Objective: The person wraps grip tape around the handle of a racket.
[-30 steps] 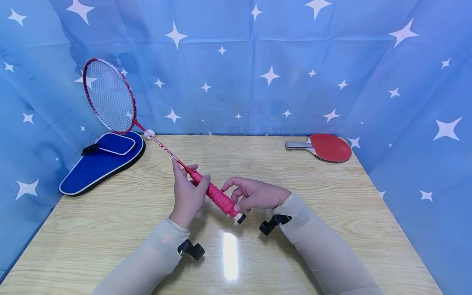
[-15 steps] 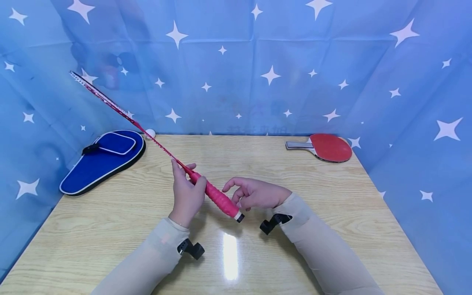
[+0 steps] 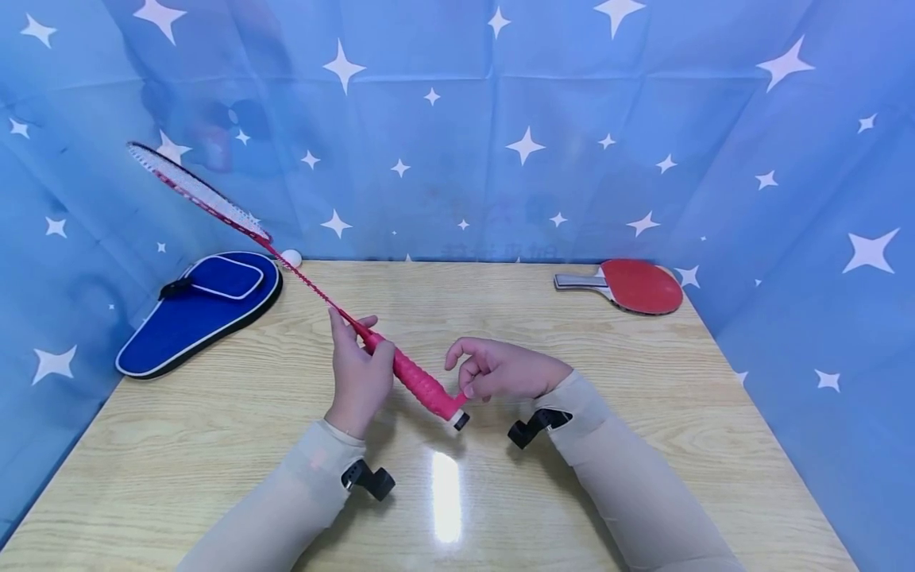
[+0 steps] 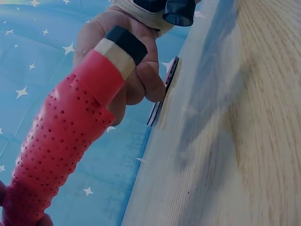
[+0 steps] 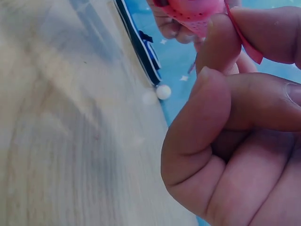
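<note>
A red badminton racket slants up to the left above the table, its strung head seen nearly edge-on. My left hand holds it where the shaft meets the handle. Pink perforated grip tape wraps the handle in overlapping turns. At the butt, a pale band and a black end are bare. My right hand pinches the tape's loose end between thumb and forefinger. A short strip of it stands off the handle near the butt. The other right fingers are curled.
On the wooden table, a blue paddle case lies at back left with a white ball beside it. A red table tennis paddle lies at back right. A blue star-patterned curtain encloses the table.
The racket has rolled about its shaft, its head going from face-on to edge-on, then slightly turned. My right hand has shifted a little right, drawing the tape's end off the handle.
</note>
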`<state>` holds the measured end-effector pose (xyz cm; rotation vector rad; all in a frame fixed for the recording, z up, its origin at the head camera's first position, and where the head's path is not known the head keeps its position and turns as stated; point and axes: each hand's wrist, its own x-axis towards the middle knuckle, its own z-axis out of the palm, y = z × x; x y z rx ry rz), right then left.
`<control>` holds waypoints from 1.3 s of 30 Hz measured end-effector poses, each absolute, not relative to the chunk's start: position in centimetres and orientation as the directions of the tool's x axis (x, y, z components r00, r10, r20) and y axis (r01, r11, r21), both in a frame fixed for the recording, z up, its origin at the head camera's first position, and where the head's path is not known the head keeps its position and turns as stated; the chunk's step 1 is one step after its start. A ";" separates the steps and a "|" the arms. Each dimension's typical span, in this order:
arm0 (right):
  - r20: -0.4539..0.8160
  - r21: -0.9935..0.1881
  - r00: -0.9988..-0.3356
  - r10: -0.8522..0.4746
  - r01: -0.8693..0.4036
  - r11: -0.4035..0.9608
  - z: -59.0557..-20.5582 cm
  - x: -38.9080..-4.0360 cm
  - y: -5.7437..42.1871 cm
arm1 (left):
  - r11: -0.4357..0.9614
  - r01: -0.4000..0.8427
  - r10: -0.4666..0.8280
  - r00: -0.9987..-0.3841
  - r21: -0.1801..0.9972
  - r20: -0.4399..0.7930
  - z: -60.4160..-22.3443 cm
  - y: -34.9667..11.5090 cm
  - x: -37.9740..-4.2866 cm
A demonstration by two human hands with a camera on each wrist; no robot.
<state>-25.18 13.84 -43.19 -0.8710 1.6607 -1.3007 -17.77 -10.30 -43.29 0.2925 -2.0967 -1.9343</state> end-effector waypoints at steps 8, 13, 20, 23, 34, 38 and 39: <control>-0.184 -0.979 -0.392 -0.901 -0.011 0.205 -43.4 -25.2 13.8 | 0.042 0.040 -0.351 -0.935 0.998 0.052 -43.2 -10.2 -18.0; -0.226 -0.969 -0.397 -0.890 0.001 0.246 -43.3 -24.9 13.4 | -0.008 0.068 -0.360 -0.931 0.998 0.061 -43.2 -10.2 -18.0; -0.261 -0.964 -0.403 -0.877 0.068 0.256 -43.4 -24.8 13.2 | -0.055 0.099 -0.369 -0.927 0.994 0.072 -43.3 -10.2 -18.1; -0.264 -0.964 -0.402 -0.876 0.083 0.253 -43.4 -24.8 13.2 | -0.071 0.113 -0.372 -0.925 0.991 0.079 -43.4 -10.2 -18.2; -0.227 -0.973 -0.383 -0.896 0.127 0.192 -43.4 -25.0 13.4 | -0.138 0.155 -0.372 -0.923 0.978 0.094 -43.4 -10.2 -18.1; -0.229 -0.973 -0.381 -0.896 0.128 0.194 -43.4 -25.0 13.5 | -0.143 0.156 -0.368 -0.925 0.977 0.094 -43.3 -10.2 -18.1; -0.230 -0.972 -0.380 -0.896 0.127 0.195 -43.4 -24.9 13.5 | -0.143 0.156 -0.367 -0.926 0.977 0.094 -43.3 -10.2 -18.1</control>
